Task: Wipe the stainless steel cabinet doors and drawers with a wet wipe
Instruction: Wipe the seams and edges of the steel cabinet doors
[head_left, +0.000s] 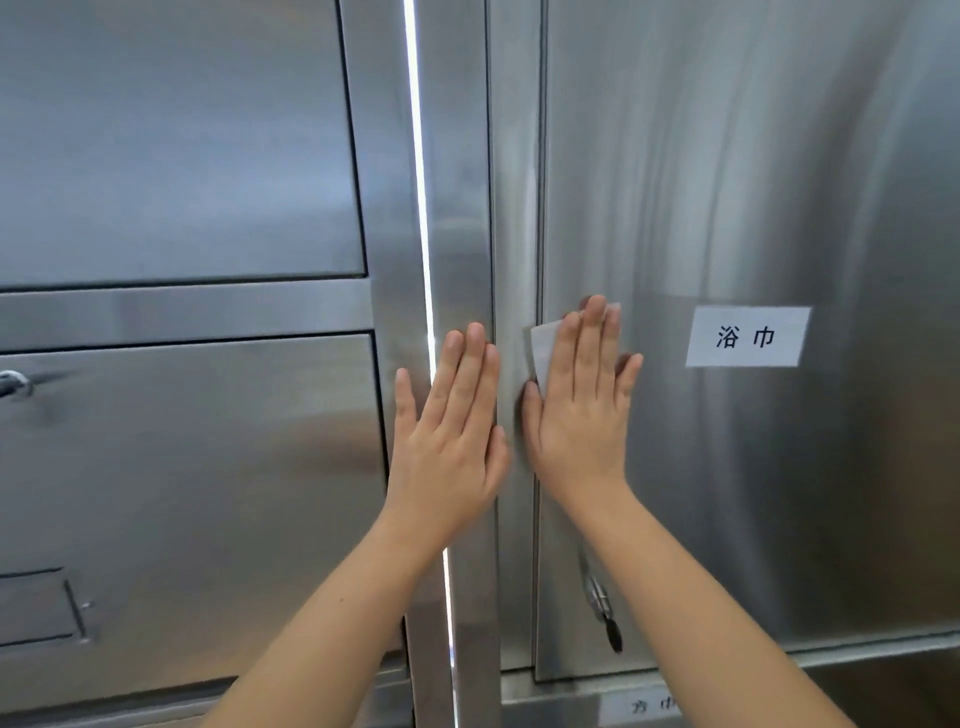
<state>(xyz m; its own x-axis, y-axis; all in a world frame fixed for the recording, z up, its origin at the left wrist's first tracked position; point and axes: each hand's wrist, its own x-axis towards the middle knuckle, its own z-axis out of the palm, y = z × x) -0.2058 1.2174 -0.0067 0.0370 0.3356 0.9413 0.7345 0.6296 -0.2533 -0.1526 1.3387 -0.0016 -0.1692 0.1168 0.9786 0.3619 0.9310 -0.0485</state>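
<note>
A tall stainless steel cabinet door (727, 182) fills the right side of the view. My right hand (582, 410) lies flat on its left edge, fingers up, pressing a pale wet wipe (544, 345) against the steel; only the wipe's upper left corner shows past the fingers. My left hand (449, 431) rests flat and empty on the vertical steel frame post (457, 208) just left of the door. Two steel drawer fronts sit on the left, an upper one (171, 140) and a lower one (197, 509).
A white paper label (747, 336) with two black characters is stuck to the door right of my right hand. A metal door handle (602, 610) hangs below my right wrist. A drawer handle (13, 385) shows at the left edge. A bright strip (422, 208) runs down the post.
</note>
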